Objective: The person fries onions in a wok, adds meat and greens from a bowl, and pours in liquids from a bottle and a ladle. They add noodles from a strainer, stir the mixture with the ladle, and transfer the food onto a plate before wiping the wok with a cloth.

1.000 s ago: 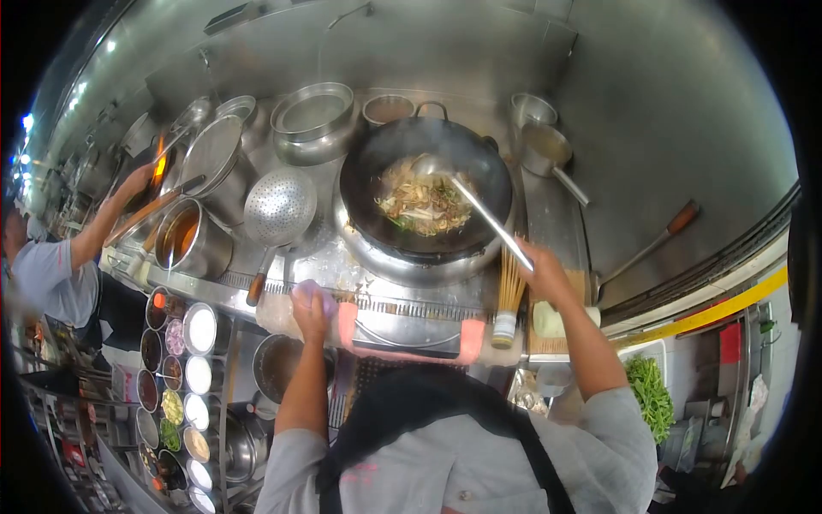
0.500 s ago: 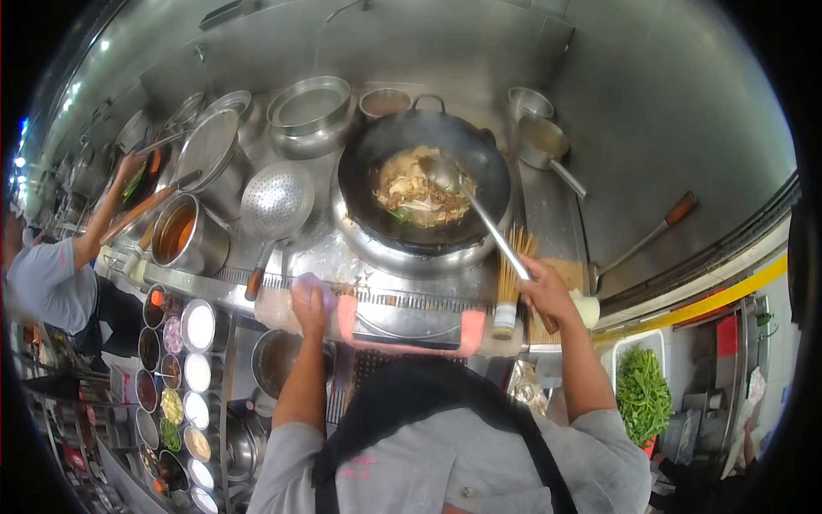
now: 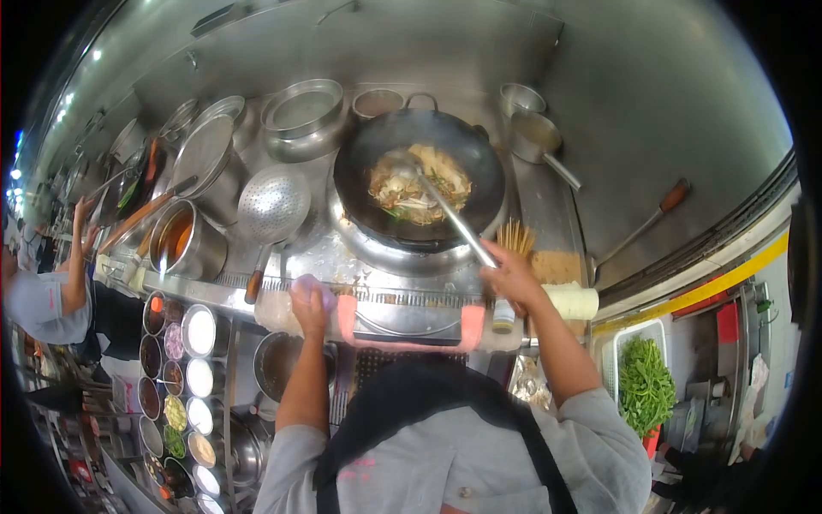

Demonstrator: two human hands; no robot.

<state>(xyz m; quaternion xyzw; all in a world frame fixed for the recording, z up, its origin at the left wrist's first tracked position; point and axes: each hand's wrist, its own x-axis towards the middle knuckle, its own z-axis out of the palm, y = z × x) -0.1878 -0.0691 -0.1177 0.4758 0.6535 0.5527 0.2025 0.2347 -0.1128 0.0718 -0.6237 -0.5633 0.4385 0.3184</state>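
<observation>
Ladle (image 3: 449, 208), gripped by its shaft in the right hand (image 3: 514, 281) at about half past four from the wok's centre, bowl in the food at eleven. Hands well apart: left hand (image 3: 310, 307) closed over a purple cloth (image 3: 328, 297) at seven, by the counter's front edge. Next outward, black wok (image 3: 484, 171) on its burner, with stir-fry mixture (image 3: 424, 190) gathered in the bottom, pale strips and greens visible. For even cooking, best swept low along the curved wall and folded back inward, bowl angled to lift rather than crush the strips; wrist loose, shaft clear of the bamboo brush (image 3: 516, 236) close beside the right hand. Better kept below the rim, against spillage. Farther out, perforated skimmer (image 3: 274, 204) at nine, saucepan (image 3: 538, 141) at two, stockpot (image 3: 208, 253) of reddish liquid at half past eight, basket (image 3: 610, 364) of leafy greens (image 3: 644, 385) beyond half past four.
</observation>
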